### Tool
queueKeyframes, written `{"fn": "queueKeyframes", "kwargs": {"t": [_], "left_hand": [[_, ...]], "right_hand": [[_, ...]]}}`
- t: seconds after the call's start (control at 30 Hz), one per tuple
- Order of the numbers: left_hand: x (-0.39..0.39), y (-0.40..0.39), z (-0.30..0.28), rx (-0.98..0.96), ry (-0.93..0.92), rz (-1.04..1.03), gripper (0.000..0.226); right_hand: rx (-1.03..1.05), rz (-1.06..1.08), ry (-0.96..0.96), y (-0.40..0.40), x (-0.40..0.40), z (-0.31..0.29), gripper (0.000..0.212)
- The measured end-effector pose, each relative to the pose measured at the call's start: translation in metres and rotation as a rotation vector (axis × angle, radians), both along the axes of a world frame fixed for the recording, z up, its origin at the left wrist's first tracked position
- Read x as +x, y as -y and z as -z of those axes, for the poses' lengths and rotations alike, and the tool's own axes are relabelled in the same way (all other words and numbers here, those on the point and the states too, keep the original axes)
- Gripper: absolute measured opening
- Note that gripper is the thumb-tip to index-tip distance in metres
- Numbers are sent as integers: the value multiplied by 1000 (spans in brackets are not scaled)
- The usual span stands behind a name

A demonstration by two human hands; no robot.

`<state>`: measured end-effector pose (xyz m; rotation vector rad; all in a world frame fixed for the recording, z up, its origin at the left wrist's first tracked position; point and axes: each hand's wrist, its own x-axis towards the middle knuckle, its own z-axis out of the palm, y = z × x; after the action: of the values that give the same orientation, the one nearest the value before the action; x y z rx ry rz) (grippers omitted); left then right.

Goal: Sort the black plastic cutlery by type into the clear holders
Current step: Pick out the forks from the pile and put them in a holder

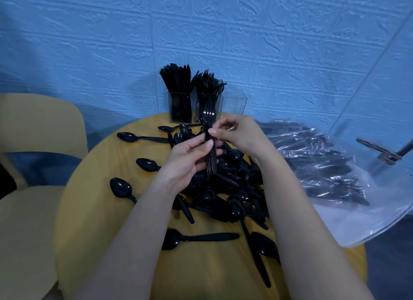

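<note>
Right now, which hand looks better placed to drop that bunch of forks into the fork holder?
Probably the left hand: it grips the stacked forks by their handles, while the right hand only pinches them higher up. The fork holder stands straight ahead.

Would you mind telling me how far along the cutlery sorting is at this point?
Done: the left holder is packed with knives and the middle holder holds forks. In hand: both the left hand and right hand grip a bundle of forks. Left: the right holder looks empty, and the spoons remain piled on the table.
</note>
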<state>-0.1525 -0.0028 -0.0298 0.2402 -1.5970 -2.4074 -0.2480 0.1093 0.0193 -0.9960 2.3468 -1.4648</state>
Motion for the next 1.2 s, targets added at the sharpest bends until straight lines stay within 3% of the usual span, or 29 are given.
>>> {"fn": "queueKeyframes", "kwargs": {"t": [0.1,0.17,0.27,0.33,0.4,0.5,0.57,0.87,1.03,1.2], "left_hand": [[4,15,-3,24,6,-78,30],[8,30,-5,77,4,-171,28],[13,45,-6,84,-3,-272,21],[13,47,-5,72,0,-300,20],[13,48,-4,70,5,-309,21],[12,47,-2,68,11,-302,21],[11,45,0,64,13,-282,22],[8,39,3,44,26,-231,16],[7,35,3,-21,31,-188,22],[7,27,-1,-58,30,-84,23]], "right_hand": [[119,-4,-148,-1,-5,-1,12],[330,-85,-203,-6,-9,-3,17],[691,-228,-194,-6,-7,6,48],[780,-292,-182,0,-5,16,59],[795,-302,-218,5,-5,23,53],[732,-197,-274,6,-12,30,22],[700,-109,-314,6,-16,35,13],[252,182,-145,-1,-26,24,17],[-87,41,133,-12,-19,-1,14],[-322,96,172,-7,-11,-12,12]]}}
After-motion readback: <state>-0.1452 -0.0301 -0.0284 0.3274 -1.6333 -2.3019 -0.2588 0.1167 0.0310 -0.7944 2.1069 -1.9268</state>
